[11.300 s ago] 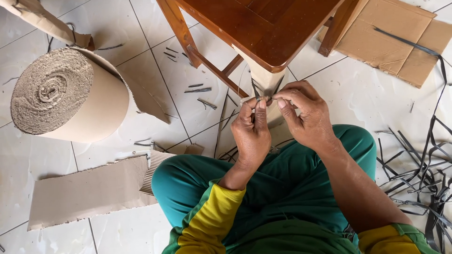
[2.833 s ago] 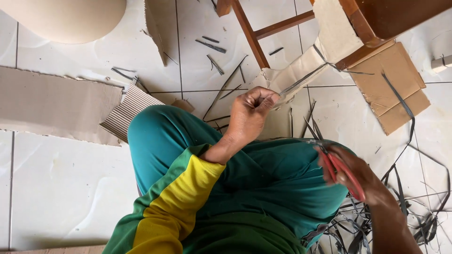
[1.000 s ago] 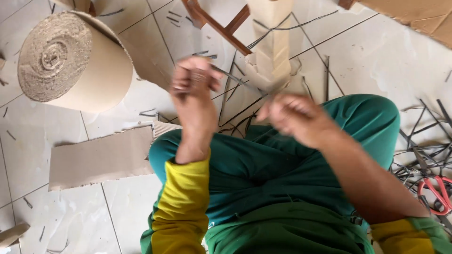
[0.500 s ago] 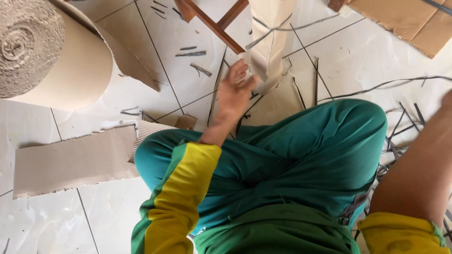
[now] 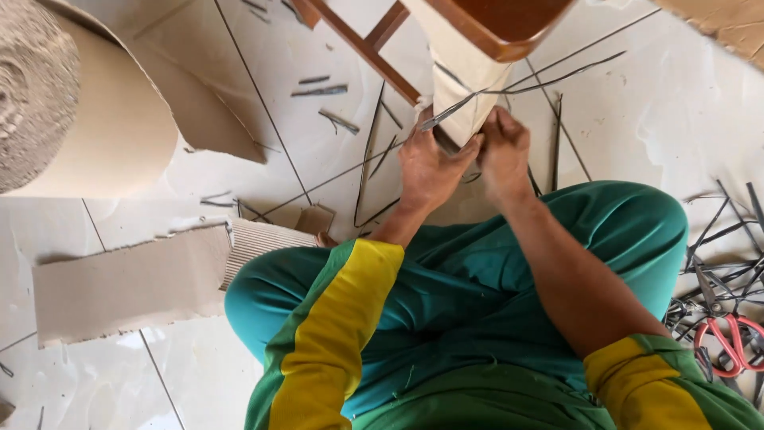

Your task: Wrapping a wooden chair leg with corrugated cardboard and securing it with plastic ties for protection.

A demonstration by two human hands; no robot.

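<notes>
A wooden chair leg wrapped in pale cardboard [image 5: 461, 87] stands in front of my knees. A dark plastic strap [image 5: 509, 86] runs around the wrap and trails off to the right. My left hand [image 5: 428, 167] and my right hand [image 5: 504, 151] are side by side against the lower part of the wrapped leg, fingers pinched on the strap where it crosses the cardboard. The fingertips are partly hidden behind each other. I sit on the floor in green trousers [image 5: 477, 279].
A big roll of corrugated cardboard [image 5: 72, 111] lies at the left, with a torn flat sheet [image 5: 127, 283] below it. Red-handled scissors [image 5: 728, 346] rest among a heap of dark strap offcuts [image 5: 716, 263] at the right. Short strap scraps litter the white tiles.
My right hand has come back in from the right edge to the wrapped leg. My left hand has dropped to meet it, and both now pinch the strap.
</notes>
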